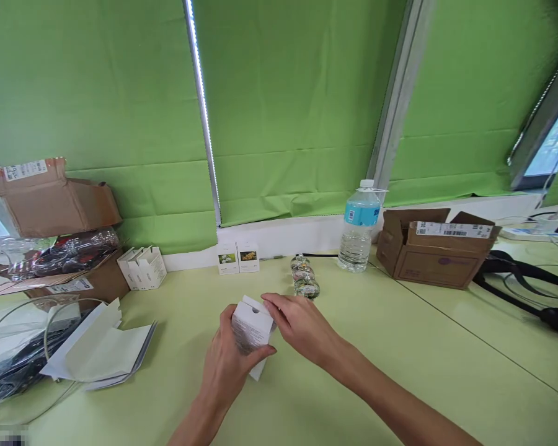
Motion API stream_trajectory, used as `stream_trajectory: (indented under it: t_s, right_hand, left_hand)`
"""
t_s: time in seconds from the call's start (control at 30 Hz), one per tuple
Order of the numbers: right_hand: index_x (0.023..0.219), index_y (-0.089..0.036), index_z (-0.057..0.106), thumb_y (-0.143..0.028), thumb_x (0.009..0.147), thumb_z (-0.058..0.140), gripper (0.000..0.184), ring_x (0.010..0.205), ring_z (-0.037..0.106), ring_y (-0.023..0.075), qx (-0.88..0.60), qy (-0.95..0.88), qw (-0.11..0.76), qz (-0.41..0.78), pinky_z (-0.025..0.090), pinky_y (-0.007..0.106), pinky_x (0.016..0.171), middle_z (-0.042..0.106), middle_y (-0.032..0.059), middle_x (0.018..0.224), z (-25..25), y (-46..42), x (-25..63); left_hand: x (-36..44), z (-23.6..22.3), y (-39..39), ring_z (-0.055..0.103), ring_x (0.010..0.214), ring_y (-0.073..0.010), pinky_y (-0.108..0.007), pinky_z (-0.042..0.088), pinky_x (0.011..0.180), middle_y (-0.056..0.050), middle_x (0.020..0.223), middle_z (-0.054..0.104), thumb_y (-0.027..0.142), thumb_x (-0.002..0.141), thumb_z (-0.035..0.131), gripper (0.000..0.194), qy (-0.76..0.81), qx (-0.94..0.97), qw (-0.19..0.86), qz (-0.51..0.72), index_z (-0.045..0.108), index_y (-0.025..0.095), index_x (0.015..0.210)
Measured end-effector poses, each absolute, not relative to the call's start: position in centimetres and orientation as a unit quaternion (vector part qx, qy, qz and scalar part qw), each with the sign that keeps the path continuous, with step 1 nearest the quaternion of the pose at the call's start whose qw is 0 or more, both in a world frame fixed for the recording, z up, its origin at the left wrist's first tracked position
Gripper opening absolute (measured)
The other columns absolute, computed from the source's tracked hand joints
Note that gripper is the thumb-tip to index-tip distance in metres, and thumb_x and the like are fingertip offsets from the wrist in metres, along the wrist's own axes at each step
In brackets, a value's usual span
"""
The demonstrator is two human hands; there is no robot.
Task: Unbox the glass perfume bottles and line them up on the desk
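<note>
A small white carton [252, 331] with fine grey print is held above the table, tilted, with a flap showing at its top and another flap hanging from its lower end. My left hand [230, 347] is closed around its side, thumb across the front. At the carton's upper right edge, the fingers of my right hand [302, 325] are pinched on it. Just behind my right hand stand several small glass jars [305, 282] in a row. Two small white boxes with flower pictures, a left one [227, 258] and a right one [248, 257], stand upright near the wall.
A large water bottle [359, 229] and an opened brown cardboard box [439, 254] stand at the back right, beside black straps [530, 279]. Left are stacked cardboard boxes [56, 204], opened white cartons [142, 269], folded paper sheets [106, 353] and a plastic bag with cables [23, 353].
</note>
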State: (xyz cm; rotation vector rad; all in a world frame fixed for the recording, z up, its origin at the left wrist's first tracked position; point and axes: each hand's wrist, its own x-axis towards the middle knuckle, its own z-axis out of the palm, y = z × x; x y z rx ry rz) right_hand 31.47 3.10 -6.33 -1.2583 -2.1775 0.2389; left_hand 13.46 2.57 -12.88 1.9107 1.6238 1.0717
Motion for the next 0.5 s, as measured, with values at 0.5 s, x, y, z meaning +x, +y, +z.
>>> stream_trajectory:
  t_s: [0.5]
  right_hand:
    - [0.089, -0.018, 0.063, -0.041, 0.095, 0.043, 0.031, 0.059, 0.054, 0.0150, -0.454, -0.752, 0.392, 0.272, 0.039, 0.025, 0.051, 0.063, 0.0013, 0.070, -8.4, 5.6, 32.3]
  left_hand:
    - [12.6, -12.7, 2.1, 0.064, 0.090, -0.0193, -0.037, 0.051, 0.082, -0.006, 0.106, 0.063, 0.033, 0.080, 0.063, 0.046, 0.408, 0.717, 0.309, 0.473, 0.041, 0.023, 0.120]
